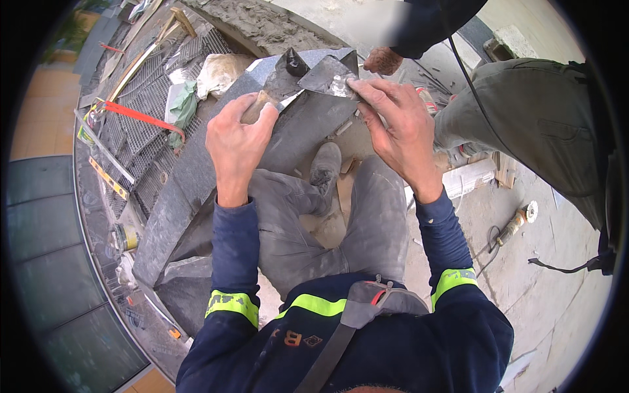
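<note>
My left hand [237, 145] is closed around a tan-brown piece [257, 107], possibly a handle; a thin pale edge shows just beyond it. My right hand [401, 128] pinches the right side of a dark grey flat piece [325, 73] between thumb and fingers. Whitish, shiny smears mark that piece near the fingertips. A dark, folded-looking piece [286, 77] stands between the two hands, its kind unclear. All this is above the end of a long dark grey stone slab [185, 190], which runs down to the left of my legs.
Another person's hand [383, 61] and bent leg [517, 124] are close on the right. An angle grinder [514, 226] with its cord lies on the floor there. To the left are a red bar [145, 118], a yellow spirit level [109, 178], mesh and a tub [124, 237].
</note>
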The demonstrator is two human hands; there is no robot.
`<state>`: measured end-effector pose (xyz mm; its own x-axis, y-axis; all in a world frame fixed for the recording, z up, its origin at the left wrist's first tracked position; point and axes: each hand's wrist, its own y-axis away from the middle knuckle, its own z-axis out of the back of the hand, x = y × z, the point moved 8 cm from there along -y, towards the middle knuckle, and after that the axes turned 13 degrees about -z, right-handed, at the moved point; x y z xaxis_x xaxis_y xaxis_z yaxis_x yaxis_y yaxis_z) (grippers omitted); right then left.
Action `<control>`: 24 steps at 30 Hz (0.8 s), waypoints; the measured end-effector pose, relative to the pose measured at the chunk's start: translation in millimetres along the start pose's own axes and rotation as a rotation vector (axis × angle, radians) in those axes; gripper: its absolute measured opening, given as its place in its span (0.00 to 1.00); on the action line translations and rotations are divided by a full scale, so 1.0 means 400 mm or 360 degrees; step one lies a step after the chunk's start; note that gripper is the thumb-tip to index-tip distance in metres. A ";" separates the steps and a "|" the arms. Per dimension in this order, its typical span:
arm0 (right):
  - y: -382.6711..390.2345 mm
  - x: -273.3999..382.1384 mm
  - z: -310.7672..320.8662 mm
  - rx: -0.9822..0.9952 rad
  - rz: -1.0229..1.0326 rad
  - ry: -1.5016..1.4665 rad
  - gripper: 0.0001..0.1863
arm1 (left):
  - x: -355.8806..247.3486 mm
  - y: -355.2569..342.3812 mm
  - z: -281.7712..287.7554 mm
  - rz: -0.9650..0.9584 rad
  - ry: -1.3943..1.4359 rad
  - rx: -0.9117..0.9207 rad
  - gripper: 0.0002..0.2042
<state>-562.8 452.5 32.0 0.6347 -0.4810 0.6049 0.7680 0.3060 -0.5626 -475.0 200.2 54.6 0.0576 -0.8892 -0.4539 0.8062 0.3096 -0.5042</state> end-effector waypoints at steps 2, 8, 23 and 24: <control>-0.014 0.001 -0.009 0.0073 0.0020 0.0056 0.22 | -0.008 0.002 -0.002 -0.0069 0.0009 0.0027 0.17; 0.007 -0.063 -0.046 0.0084 -0.0107 0.0148 0.20 | -0.033 -0.006 0.000 -0.0016 -0.0126 0.0017 0.18; 0.191 -0.331 -0.475 -0.0397 -0.1568 -0.1774 0.22 | 0.235 -0.152 -0.197 0.0039 0.0234 0.0410 0.18; 0.182 -0.328 -0.479 -0.0392 -0.1583 -0.1753 0.22 | 0.252 -0.147 -0.209 0.0047 0.0181 0.0415 0.19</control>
<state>-606.6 380.6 -196.2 -0.2915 0.4718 0.8321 0.9498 0.0394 0.3104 -565.9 120.6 -22.7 0.0291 -0.8331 -0.5524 0.9302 0.2248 -0.2901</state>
